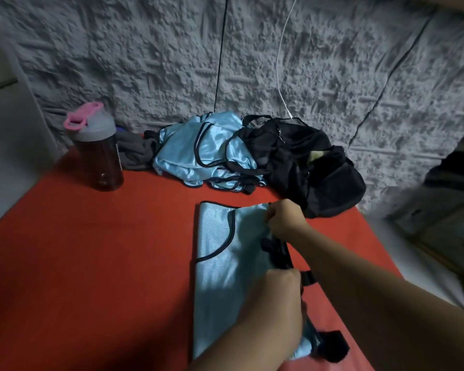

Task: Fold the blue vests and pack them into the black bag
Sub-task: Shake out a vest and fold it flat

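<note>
Rough grey textured wall (252, 62) backs a red tabletop (91, 263), with a black cable (221, 49) and a white cable (285, 49) hanging down it.

From the head view, one blue vest (225, 263) lies flat near the front edge, its long side already doubled over, black trim showing along the neck and armhole curves. Laying it flat like this, I would guess, lets the person square the edges before the next fold. The right hand (283, 216) reaches in from the right, forearm stretched across the table, fingers curled and pinching the vest's far right corner. The left hand (279, 287) comes up from below, wrist bent, knuckles toward us; its fingers seem to close on the right edge by the black straps (275, 251), though the fingertips themselves are hidden.

Behind, a heap of unfolded blue vests (206, 153) rests against the wall, touching the black bag (306, 164), which slumps open just beside it, seemingly ready for packing. At the left stands a dark water bottle (99, 153) with a pink-and-grey lid, and a grey cloth (134, 153) lies between it and the heap.
</note>
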The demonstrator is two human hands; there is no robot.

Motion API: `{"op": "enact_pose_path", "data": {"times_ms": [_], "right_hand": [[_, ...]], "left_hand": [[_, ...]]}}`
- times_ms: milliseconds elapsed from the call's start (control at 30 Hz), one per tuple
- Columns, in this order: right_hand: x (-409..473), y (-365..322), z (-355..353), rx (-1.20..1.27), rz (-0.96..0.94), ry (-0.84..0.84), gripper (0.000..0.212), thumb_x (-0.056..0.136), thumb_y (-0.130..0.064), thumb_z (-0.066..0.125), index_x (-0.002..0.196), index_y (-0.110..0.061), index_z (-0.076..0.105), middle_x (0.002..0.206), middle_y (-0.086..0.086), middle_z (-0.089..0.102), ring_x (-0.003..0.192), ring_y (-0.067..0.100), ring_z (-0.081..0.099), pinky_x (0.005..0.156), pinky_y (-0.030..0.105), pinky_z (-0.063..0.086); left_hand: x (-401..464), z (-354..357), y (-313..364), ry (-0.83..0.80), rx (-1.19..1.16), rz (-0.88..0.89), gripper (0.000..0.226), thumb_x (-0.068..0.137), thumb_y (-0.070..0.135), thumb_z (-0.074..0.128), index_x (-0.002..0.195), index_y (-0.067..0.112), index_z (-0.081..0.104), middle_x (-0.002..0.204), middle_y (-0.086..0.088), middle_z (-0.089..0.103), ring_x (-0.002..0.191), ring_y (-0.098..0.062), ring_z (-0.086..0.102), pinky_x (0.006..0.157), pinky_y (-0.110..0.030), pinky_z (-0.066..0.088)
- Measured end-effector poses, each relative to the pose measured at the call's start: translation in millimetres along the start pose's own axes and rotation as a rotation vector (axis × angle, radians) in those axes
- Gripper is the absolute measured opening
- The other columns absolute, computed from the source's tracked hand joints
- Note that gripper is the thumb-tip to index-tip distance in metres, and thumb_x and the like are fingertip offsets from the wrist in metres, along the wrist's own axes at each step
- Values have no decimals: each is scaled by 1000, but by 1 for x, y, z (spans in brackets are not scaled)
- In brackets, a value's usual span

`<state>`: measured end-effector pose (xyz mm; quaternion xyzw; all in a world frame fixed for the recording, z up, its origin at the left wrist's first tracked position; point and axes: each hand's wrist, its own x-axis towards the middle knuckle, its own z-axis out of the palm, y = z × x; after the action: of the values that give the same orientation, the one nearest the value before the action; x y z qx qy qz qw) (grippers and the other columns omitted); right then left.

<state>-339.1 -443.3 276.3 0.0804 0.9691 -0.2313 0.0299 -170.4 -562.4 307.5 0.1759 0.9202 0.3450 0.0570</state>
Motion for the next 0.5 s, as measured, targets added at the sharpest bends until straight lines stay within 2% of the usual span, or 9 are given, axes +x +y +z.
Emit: {"op": "enact_pose_path", "data": {"times_ms": [100, 167, 233, 300, 367, 400, 467, 500], "right_hand": [[1, 8, -6, -27, 31, 15, 24, 80, -4, 53, 86, -9, 76, 89, 15, 73, 88, 32, 69, 73, 31, 54], [0, 13, -8, -47, 53, 2, 25, 79, -4, 54, 90, -10, 77, 93, 14, 74, 92, 33, 70, 75, 29, 53], [-7, 14, -13, -68, 95, -17, 26, 79, -8, 57, 97, -12, 77, 100, 14, 74, 97, 34, 69, 78, 28, 52], [-18, 7, -23, -104, 89, 36, 28, 80, -14, 60, 103, -14, 75, 108, 14, 72, 100, 36, 68, 83, 32, 54], [-39, -11, -30, -68, 15, 129, 32, 85, -15, 61, 115, -16, 72, 119, 14, 66, 104, 35, 66, 89, 33, 52], [-54, -21, -29, -19, -50, 157, 33, 89, -15, 61, 121, -16, 69, 123, 13, 64, 108, 33, 65, 92, 32, 49], [-90, -43, -23, 83, -187, 141, 38, 94, -15, 59, 132, -16, 62, 132, 10, 61, 118, 28, 60, 98, 30, 44], [-109, -50, -18, 131, -233, 90, 43, 95, -15, 57, 138, -15, 56, 138, 8, 57, 124, 26, 56, 100, 29, 42]], "left_hand": [[2, 11, -6, -26, -26, 29, 9, 91, 20, 62, 89, 18, 53, 93, -7, 65, 89, -30, 65, 77, -40, 55], [1, 16, -9, -57, -63, 42, 16, 88, 27, 68, 97, 20, 58, 94, -2, 67, 89, -25, 66, 80, -40, 56], [1, 14, -9, -109, -185, 22, 40, 79, 43, 78, 114, 31, 62, 96, 5, 69, 87, -15, 67, 80, -33, 56], [3, 3, -13, -146, -305, -26, 47, 72, 53, 81, 112, 34, 66, 89, 11, 69, 80, -5, 66, 76, -25, 55], [8, -14, -28, -117, -215, -39, 34, 76, 45, 80, 104, 29, 70, 83, 15, 66, 76, -2, 62, 70, -15, 49], [10, -22, -39, -91, -112, -48, 31, 81, 40, 77, 108, 27, 70, 91, 16, 66, 84, -4, 63, 74, -14, 47], [11, -29, -67, -13, 147, -57, 31, 86, 34, 65, 115, 25, 67, 111, 9, 68, 107, -16, 65, 90, -24, 49], [10, -26, -77, 0, 259, -44, 32, 86, 30, 59, 116, 24, 67, 114, 3, 69, 112, -21, 64, 96, -29, 47]]}}
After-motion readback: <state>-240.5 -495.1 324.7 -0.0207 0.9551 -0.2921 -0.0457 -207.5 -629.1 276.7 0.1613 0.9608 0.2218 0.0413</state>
